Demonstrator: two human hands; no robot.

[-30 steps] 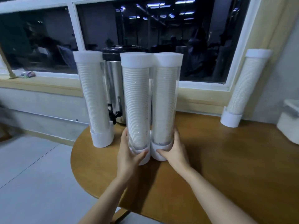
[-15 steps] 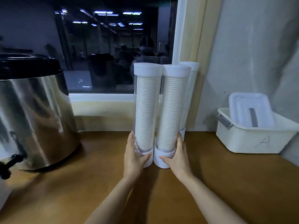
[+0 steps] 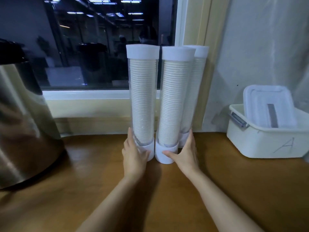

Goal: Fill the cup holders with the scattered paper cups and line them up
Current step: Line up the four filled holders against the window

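A person stands at a brown wooden counter (image 3: 234,190) and holds two tall cup holders, one in each hand. The left hand (image 3: 133,156) wraps round the bottom of the left cup holder (image 3: 143,97). Its fingers go up the outer side and its thumb lies across the white base in front. The right hand (image 3: 185,154) grips the right cup holder (image 3: 174,104) the same way, with the thumb across the front of the base and the fingers up the far side. Both holders stand upright on the counter, side by side, and their white bases are very close together. I cannot tell if they touch. Each one is a clear tube with a white cap on top and a white base at the bottom. Each is packed full of paper cups (image 3: 142,124), stacked one inside the other from bottom to top. A third cup holder (image 3: 199,84) stands just behind the right one, next to the pale window frame and the grey wall. It is full of cups too. The fingers of the right hand reach up near its base. A big shiny metal urn (image 3: 25,123) with a black top sits on the counter at the far left, well apart from the holders. On the right sits a white bin (image 3: 267,141) with the letter A on its side. A white lid (image 3: 267,106) is tipped up inside it. Behind it all is a dark window (image 3: 100,47) with lights shining in the glass.
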